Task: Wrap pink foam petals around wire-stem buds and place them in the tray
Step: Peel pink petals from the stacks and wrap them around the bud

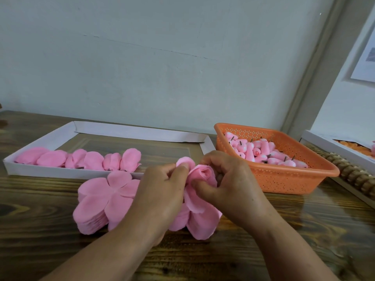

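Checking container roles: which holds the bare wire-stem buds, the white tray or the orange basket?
The orange perforated plastic basket on the right; the white cardboard tray holds wrapped pink foam flowers.

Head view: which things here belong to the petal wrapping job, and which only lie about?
Job: flower being wrapped, left hand, right hand, petal stack, white tray, orange basket of buds.
Lying about: wooden beaded roller, second white box.

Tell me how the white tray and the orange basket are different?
The white tray is shallow with plain flat walls; the orange basket is deeper and full of tiny holes. The tray holds wrapped pink flowers in a row; the basket holds a pile of bare buds. Both sit on the wooden table.
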Demonstrator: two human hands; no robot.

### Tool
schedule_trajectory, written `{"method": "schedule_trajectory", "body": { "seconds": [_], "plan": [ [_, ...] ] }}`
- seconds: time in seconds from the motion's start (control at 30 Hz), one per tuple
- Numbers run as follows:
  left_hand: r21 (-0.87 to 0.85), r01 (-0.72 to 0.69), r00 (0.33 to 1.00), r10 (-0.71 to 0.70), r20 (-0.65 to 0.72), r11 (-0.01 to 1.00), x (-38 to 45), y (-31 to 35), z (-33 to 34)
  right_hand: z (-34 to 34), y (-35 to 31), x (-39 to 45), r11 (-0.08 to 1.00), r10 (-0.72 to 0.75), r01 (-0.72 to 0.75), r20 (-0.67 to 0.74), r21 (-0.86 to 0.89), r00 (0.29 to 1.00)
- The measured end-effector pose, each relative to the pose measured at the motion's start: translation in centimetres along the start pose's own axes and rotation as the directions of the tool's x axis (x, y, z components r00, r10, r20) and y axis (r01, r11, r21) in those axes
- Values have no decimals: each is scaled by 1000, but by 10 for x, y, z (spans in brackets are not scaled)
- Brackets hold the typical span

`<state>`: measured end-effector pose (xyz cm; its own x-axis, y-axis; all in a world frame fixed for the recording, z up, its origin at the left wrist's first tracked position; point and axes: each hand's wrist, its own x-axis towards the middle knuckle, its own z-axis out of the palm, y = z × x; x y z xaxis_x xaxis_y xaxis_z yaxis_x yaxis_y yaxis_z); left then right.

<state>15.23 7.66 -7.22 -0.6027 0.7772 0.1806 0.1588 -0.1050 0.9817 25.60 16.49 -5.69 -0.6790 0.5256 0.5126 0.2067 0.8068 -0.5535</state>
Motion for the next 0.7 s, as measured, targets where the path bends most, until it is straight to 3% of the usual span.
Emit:
{"method": "schedule_trajectory", "body": {
  "seconds": [0.4,0.53,0.7],
  "plan": [
    [103,-101,987,87,136,989,1,0,-3,1,0,1,998,19,-19,-5,59,1000],
    [27,17,990,-20,140,1000,3,0,-4,2,0,2,996,6,-7,5,93,1000],
    [-291,247,959,-189,213,924,12,-2,-10,-2,9,5,916,211,-195,-6,349,978]
  ]
}}
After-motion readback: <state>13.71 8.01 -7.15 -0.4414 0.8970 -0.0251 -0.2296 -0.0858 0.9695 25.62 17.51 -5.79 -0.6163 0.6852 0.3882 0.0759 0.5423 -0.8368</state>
